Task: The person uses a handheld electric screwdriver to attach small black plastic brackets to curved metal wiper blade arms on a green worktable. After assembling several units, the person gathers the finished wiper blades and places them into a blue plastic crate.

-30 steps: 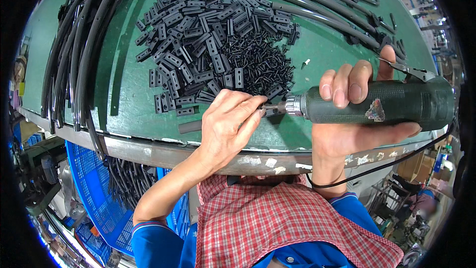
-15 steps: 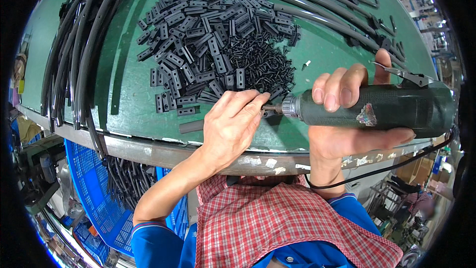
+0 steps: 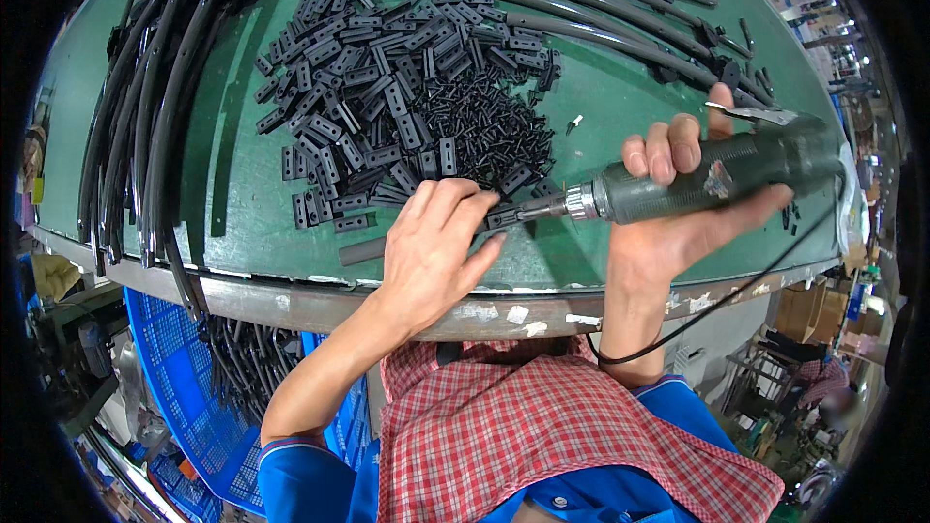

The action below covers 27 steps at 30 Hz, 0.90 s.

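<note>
Two hands at work over the near edge of a green desk. Left hand curled palm-down, fingertips pinching a small black plastic clip against the desk surface. Right hand wrapped tight around a dark green electric screwdriver, held nearly level, chrome nose and bit pointing toward the left hand and meeting the pinched clip just off its fingertips. Black power cord hanging from the right hand's side, looping down below the desk edge.

Directly beyond the left hand, a big heap of black plastic clips, flat rectangular ones on the side far from the right hand, smaller darker bits heaped nearer the screwdriver's nose. Just beside the left wrist, one dark flat strip lying alone. Well off to the outer side of the left hand, a bundle of long black curved strips running over the desk edge. Beyond the right hand, several long black tubes lying across the far part of the desk. Below the left forearm, under the desk, a blue plastic crate with more black strips in it. Red checked apron over blue sleeves, nearest of all.
</note>
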{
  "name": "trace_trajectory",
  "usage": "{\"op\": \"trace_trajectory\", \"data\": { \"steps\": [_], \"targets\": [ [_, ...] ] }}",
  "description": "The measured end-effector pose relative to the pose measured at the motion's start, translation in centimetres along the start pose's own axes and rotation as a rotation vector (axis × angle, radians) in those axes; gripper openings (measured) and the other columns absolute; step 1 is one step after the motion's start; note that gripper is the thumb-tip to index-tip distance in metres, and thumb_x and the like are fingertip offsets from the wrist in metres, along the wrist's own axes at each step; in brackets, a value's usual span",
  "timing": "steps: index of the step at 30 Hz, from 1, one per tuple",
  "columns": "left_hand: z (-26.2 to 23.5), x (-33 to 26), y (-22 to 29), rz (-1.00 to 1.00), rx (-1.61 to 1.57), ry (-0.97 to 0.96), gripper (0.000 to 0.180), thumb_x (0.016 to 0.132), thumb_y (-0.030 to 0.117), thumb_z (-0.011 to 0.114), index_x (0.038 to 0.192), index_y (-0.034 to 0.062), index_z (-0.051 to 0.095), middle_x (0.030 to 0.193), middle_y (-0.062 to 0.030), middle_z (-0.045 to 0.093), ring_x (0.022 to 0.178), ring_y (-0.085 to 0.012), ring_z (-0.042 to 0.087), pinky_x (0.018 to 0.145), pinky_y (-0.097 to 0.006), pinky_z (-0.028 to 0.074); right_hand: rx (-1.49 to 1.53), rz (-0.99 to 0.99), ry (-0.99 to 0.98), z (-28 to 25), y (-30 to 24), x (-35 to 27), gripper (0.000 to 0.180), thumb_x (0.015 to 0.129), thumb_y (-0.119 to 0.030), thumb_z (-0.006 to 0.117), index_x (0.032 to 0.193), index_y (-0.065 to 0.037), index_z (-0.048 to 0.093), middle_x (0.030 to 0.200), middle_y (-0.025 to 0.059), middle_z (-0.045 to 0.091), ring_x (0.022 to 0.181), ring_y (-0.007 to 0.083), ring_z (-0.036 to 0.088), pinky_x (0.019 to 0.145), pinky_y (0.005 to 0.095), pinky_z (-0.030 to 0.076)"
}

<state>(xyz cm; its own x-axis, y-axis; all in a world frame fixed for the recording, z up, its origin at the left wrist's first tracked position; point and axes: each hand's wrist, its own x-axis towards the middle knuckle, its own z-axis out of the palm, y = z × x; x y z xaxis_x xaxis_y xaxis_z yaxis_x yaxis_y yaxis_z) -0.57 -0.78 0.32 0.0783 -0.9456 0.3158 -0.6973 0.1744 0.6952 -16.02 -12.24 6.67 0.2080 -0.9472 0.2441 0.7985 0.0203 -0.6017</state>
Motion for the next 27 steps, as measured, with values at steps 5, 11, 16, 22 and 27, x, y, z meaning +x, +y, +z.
{"op": "trace_trajectory", "data": {
  "steps": [5,11,16,22,27],
  "targets": [
    [0.4,-0.2,-0.7,0.052,0.008,-0.005,0.032,0.072,0.011,0.072,0.102,0.0010,0.064,0.097,-0.0111,0.059,0.087,-0.0291,0.056,0.075,-0.038,0.048,-0.129,-0.025,-0.281,1.9,0.5,-0.6,0.103,0.074,-0.079,0.052,0.140,-0.003,0.036,0.072,0.0041,0.044,0.060,0.0179,0.049,0.055,0.0336,0.041],
    [0.8,-0.8,-1.2,0.015,-0.068,0.026,0.026,0.071,0.010,0.072,0.094,-0.0007,0.065,0.093,-0.0087,0.058,0.087,-0.0260,0.054,0.077,-0.036,0.047,-0.284,0.154,-0.649,3.0,2.2,-0.6,0.096,0.074,-0.069,0.061,0.141,-0.005,0.033,0.072,0.0041,0.049,0.060,0.0182,0.053,0.055,0.0347,0.043],
    [0.8,-0.7,-1.5,0.042,-0.084,0.031,0.025,0.071,0.011,0.072,0.093,0.0002,0.067,0.089,-0.0064,0.057,0.084,-0.0240,0.054,0.075,-0.035,0.048,-0.220,0.298,-0.733,3.5,3.9,-0.2,0.087,0.078,-0.059,0.066,0.139,-0.005,0.034,0.070,0.0029,0.050,0.060,0.0162,0.053,0.055,0.0338,0.044],
    [0.5,-0.4,-0.6,0.005,-0.014,0.029,0.028,0.071,0.012,0.075,0.096,0.0007,0.067,0.093,-0.0086,0.062,0.083,-0.0262,0.059,0.071,-0.035,0.051,0.308,0.285,-0.388,-1.4,0.2,2.4,0.076,0.082,-0.048,0.069,0.135,-0.002,0.041,0.066,-0.0012,0.045,0.056,0.0085,0.046,0.054,0.0285,0.043],
    [-0.7,0.3,1.3,-0.098,-0.066,-0.069,0.027,0.076,0.014,0.071,0.099,0.0010,0.066,0.094,-0.0108,0.062,0.082,-0.0290,0.063,0.070,-0.038,0.052,0.133,0.117,0.006,-6.1,-6.6,-2.1,0.073,0.086,-0.058,0.058,0.132,-0.003,0.045,0.061,-0.0043,0.037,0.047,0.0057,0.035,0.044,0.0235,0.031]
  ]
}}
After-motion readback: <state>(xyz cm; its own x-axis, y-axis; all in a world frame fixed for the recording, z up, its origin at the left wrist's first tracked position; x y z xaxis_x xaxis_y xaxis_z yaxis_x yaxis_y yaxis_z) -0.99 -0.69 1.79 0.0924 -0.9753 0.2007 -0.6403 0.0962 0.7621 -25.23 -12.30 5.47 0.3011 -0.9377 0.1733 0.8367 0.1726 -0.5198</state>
